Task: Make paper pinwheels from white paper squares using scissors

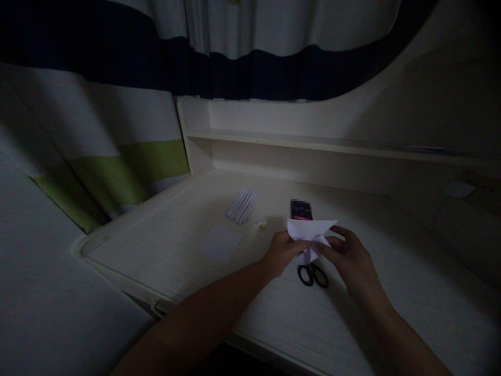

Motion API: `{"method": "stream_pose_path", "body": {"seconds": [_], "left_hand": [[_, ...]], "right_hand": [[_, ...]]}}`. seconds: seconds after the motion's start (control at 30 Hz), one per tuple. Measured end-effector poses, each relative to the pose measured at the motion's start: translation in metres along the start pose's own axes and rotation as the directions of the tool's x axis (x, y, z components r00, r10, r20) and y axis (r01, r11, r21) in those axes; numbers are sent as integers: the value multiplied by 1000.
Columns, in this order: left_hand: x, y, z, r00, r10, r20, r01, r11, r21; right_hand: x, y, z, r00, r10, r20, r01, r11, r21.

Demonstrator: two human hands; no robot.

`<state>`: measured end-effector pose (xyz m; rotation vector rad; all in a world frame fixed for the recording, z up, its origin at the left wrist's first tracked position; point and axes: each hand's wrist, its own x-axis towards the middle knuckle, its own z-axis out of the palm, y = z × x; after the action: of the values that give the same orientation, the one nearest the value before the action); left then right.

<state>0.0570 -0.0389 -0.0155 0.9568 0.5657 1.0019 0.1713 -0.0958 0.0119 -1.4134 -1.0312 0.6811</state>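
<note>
A partly folded sheet of white paper (311, 228) is held up over the desk between both hands. My left hand (282, 251) pinches its left side, the thumb lying across the front near the middle. My right hand (352, 256) is closed on the right side, thumb and fingers at a folded flap. Below the paper, the black handles of a pair of scissors (320, 275) show on the desk; the paper hides the blades. Just behind the paper lies a dark packet or box (300, 209) with a pink mark, partly covered.
On the desk (164, 250) lie a flat square of paper (221, 242), several folded paper strips (242, 206) and a small heap of white bits (260, 223). A raised shelf (297, 140) runs along the back, with a striped curtain (129, 115) at the left.
</note>
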Motion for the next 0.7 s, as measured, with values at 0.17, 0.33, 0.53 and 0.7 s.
{"method": "stream_pose_path", "body": {"seconds": [0.17, 0.33, 0.53, 0.7], "left_hand": [[0, 2, -2, 1000, -22, 16, 21, 998, 67], [0, 1, -3, 998, -42, 36, 37, 991, 132], [1, -1, -5, 997, -53, 48, 43, 983, 180], [1, 0, -3, 995, -55, 78, 46, 992, 114]], "right_hand": [[4, 2, -5, 999, -49, -23, 48, 999, -24], [4, 3, -6, 999, -39, 37, 43, 993, -108], [2, 1, -7, 999, -33, 30, 38, 985, -168], [2, 1, -5, 999, -43, -6, 41, 988, -146]]}}
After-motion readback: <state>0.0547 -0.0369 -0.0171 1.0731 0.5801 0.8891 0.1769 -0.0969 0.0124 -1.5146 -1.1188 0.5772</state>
